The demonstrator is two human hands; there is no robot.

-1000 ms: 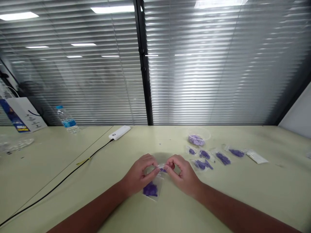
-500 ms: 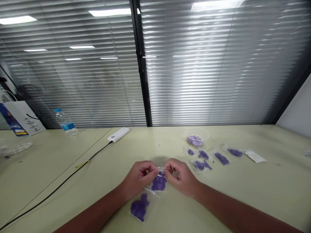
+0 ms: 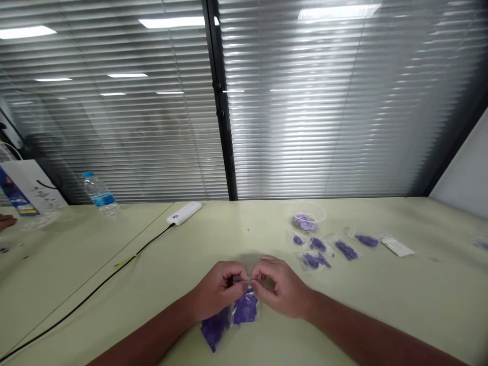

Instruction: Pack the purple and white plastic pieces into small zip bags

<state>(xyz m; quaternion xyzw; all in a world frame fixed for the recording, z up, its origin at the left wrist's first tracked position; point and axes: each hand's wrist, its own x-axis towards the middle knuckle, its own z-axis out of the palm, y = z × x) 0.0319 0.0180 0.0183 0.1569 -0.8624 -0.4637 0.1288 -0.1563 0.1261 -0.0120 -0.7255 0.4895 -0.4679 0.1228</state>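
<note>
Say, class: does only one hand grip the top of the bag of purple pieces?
No, the left hand and the right hand both pinch the top of the clear bag of purple pieces.

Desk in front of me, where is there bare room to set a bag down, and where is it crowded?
Free room: between the black cable and your left hand, and right of your right hand. Crowded: around the plastic tub and the row of purple-filled bags, and under your hands, at the held bag.
</note>
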